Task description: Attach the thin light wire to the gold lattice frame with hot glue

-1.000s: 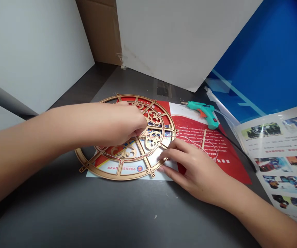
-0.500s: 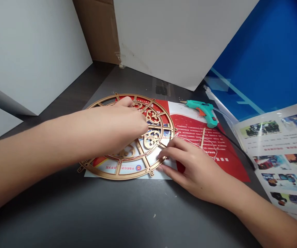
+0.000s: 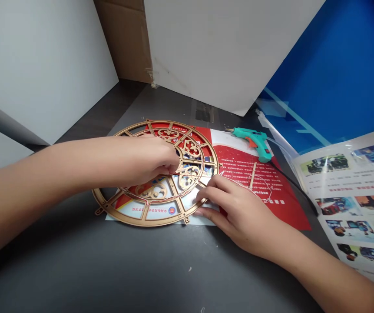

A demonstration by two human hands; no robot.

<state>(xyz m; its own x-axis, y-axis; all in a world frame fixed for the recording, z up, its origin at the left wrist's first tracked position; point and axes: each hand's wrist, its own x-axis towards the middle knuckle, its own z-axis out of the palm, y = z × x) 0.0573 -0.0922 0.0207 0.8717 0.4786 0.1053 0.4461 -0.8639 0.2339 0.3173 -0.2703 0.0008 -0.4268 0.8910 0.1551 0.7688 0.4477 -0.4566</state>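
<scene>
Head view, looking down onto a dark grey tabletop (image 3: 76, 265), with white boards (image 3: 222, 48) standing along the far side and at left, brown cardboard (image 3: 121, 39) showing in the far corner, and a blue board (image 3: 333, 74) at far right. Along the right edge, a glossy printed sheet (image 3: 352, 204) with rows of photos. Right of centre, a red printed poster (image 3: 281, 204) lying flat, and on its far part a teal hot glue gun (image 3: 248, 141), with a black cord (image 3: 296, 184) running off toward the right. Left of the poster, resting flat and partly over it, a gold openwork round frame (image 3: 107, 210) with spokes, scrollwork and small tabs around the rim. Probably light and stiff, though the slender spokes look fragile, so best lifted by the outer rim rather than by the scrollwork. Left hand (image 3: 150, 163) reaching in from the left, fingers curled down over the frame's middle, with no telling whether anything is pinched there. Right hand (image 3: 239, 217) open, fingers spread, fingertips just beside the rim at near right. Close by on the poster, a thin pale thread (image 3: 269, 189) and a short wooden stick (image 3: 253, 176).
</scene>
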